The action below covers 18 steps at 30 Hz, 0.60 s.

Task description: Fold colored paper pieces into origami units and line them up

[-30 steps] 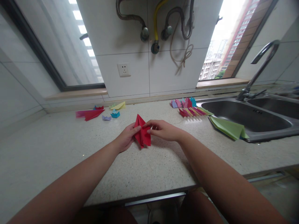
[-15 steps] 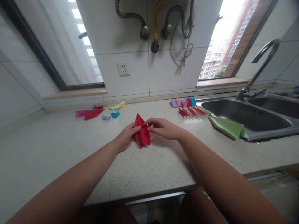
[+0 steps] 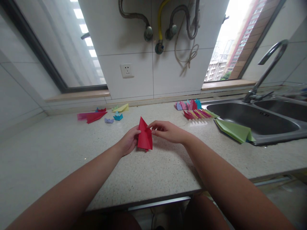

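A red paper plane is held between my hands just above the counter, its point away from me. My left hand grips its left edge, thumb on top and the other fingers underneath. At the right edge, the thumb and bent fingers of my right hand pinch the paper, the index fingertip lying on its upper face. The near end of the plane shows a broad, smooth wing with a small fold below it.
Small folded paper boats, a yellow paper plane and a red one lie at the back left. Rows of colourful folded pieces stand at the back right. A green paper plane rests against the sink.
The red paper's wing, creased and spread unevenly before, now lies smoother and narrower. My left thumb has moved left to its edge; my right hand has hardly shifted.
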Tool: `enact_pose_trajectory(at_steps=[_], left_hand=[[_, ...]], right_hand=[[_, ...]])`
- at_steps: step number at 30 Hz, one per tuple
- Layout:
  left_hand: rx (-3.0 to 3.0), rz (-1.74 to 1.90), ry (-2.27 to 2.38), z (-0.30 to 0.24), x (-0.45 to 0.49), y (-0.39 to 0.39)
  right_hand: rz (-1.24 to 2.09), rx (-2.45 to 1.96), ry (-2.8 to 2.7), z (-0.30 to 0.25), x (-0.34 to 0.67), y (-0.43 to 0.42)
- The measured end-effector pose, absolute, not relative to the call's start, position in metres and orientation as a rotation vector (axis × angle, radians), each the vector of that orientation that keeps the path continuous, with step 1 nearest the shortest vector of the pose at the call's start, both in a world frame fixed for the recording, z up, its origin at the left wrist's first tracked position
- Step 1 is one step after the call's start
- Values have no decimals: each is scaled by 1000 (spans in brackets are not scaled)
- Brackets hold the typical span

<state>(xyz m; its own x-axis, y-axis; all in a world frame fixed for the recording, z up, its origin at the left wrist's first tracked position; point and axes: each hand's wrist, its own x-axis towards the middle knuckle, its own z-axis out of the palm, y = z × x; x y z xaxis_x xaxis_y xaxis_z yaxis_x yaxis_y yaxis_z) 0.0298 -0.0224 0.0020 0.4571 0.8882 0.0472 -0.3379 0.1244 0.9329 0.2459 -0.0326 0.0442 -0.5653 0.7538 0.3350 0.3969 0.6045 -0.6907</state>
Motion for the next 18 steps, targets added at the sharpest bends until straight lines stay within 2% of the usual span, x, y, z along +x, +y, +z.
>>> enact_pose_trajectory(at_steps=[18], left_hand=[[1052, 995, 606, -5, 29, -17]], right_hand=[[762, -958, -2222, 43, 246, -31]])
